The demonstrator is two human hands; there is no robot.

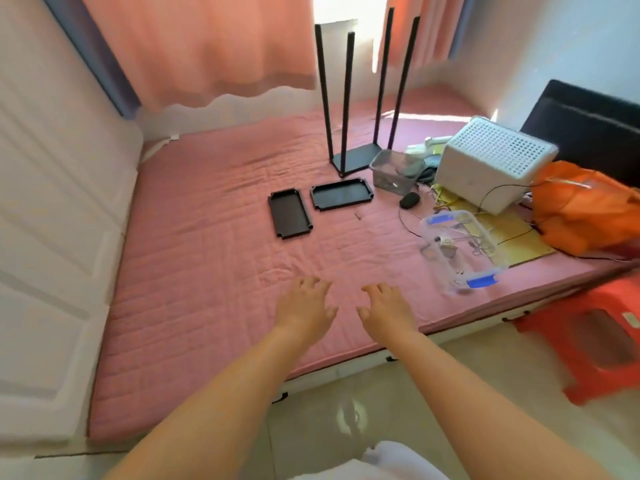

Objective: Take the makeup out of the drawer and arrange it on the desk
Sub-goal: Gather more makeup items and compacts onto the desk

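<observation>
Both hands hovered over the near edge of the bed [207, 258], side by side and empty. The left hand [304, 308] had its fingers loosely curled downward with nothing in them, and the right hand [388, 311] was the same, fingers relaxed and holding nothing.

No drawer, no desk and no makeup that could be told as such were in view, so where the task's thing lay could not be said. Toward the far right corner of the bed sat a white perforated basket [491, 161] tipped on its side, an orange bag [588, 206] beside it, a small clear bin [394, 171], and nearer the right edge a clear lidded box [460, 251] with blue clips holding small items too blurred to name. Near the middle lay two black trays [291, 213], with a black rack frame [360, 98] standing upside down behind them. A red stool [595, 341] stood on the floor by the right edge.

By my judgement the task had barely started: this looked like the reaching stage, before anything was picked up. The next move would call for finding the drawer or container that holds the makeup, probably among the clutter at the right.
</observation>
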